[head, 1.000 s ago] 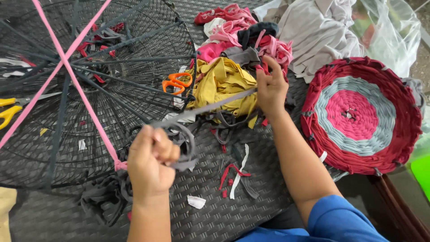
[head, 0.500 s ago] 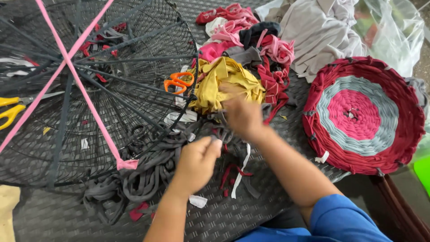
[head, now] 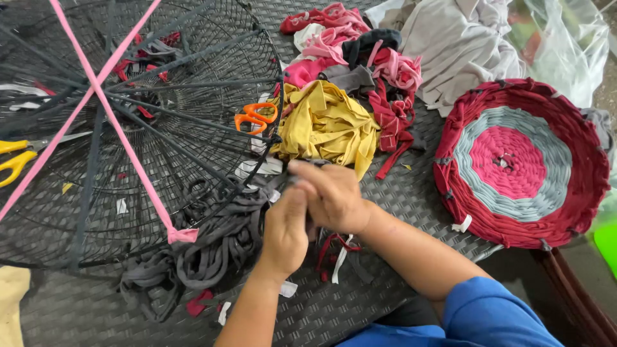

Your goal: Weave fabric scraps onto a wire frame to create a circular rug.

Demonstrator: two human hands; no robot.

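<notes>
My left hand [head: 286, 234] and my right hand [head: 331, 196] are pressed together over the dark woven table [head: 360, 302]. Their fingers are closed on the end of a grey fabric strip [head: 257, 199], most of it hidden between them. The strip trails left into a heap of grey strips [head: 205, 254] lying at the rim of a round black wire frame [head: 160, 160]. Grey strips stretch across the frame like spokes, and two pink strips [head: 109, 119] cross over it. A yellow cloth pile [head: 328, 122] lies just beyond my hands.
Orange scissors [head: 254, 117] rest on the frame's right side and yellow scissors [head: 16, 157] at its left. A round red, grey and pink woven mat [head: 520, 164] lies at the right. Pink and red fabric scraps [head: 347, 45], a grey cloth [head: 450, 45] and a plastic bag [head: 565, 38] sit behind.
My hands were apart, pulling a grey strip taut between them. They have come together at the middle of the table, and the strip has gone slack into the heap.
</notes>
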